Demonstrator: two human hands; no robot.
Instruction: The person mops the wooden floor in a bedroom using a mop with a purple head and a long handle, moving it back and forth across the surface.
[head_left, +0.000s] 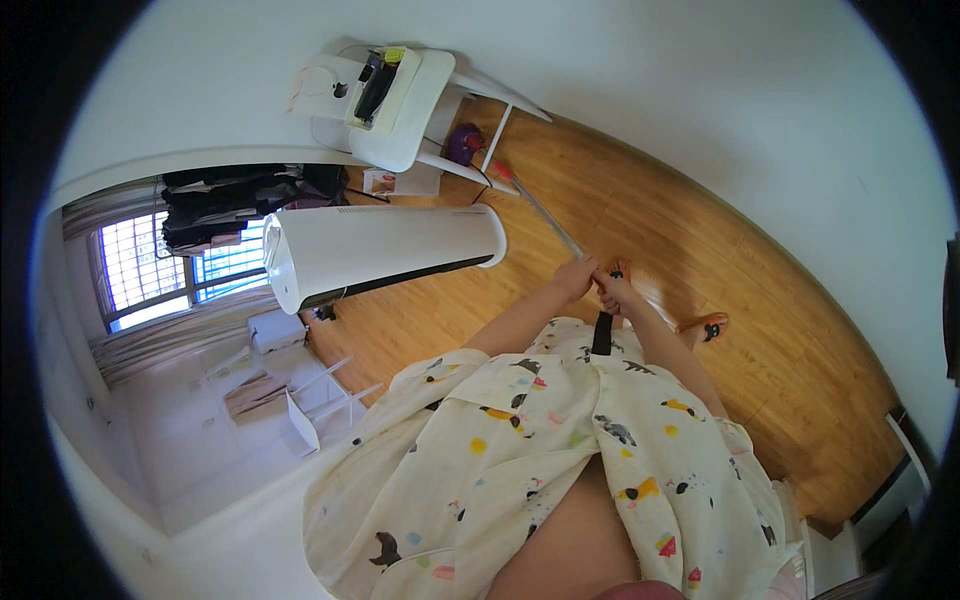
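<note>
Both of my hands grip one long grey pole (551, 223), which slants away from me towards the wall. My left hand (576, 277) is closed around the shaft farther from me. My right hand (615, 292) closes around it nearer my body, and a black end piece (602, 334) sticks out towards my patterned clothing. At its far end the pole has a red joint (503, 171). Beyond that, a purple and red mop-like head (465, 142) lies on the floor under a white table (427, 97), partly behind the table's crossbar. My sandalled feet (619, 271) stand just beyond my hands.
A tall white cylindrical floor-standing air conditioner (390, 251) rises left of the pole. On the table sits a tray (405, 82) with black items. Dark clothes (240, 199) hang before the window. A white chair (304, 424) stands at lower left; a wall (750, 135) curves along the right.
</note>
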